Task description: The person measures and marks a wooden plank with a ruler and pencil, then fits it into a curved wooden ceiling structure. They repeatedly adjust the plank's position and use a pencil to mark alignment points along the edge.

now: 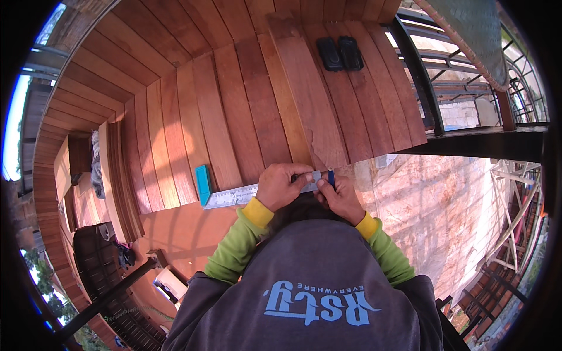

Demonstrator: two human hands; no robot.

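1. A square [234, 196] with a metal blade and teal handle [202, 180] is laid along the near edge of the plank worktop [228, 105], its handle left of the edge's middle.
2. The left hand [284, 186] is placed over the blade's right part, fingers curled; whether the blade is gripped cannot be told.
3. A small dark-blue item [331, 177] is held between thumb and fingers of the right hand [341, 199], close beside the left.
4. A small grey piece [317, 175] is seen between the two hands; its kind cannot be made out.
5. A loose board [304, 88] is laid across the worktop, from far side to near edge.
6. Two black objects [329, 54] are set near the far right corner.
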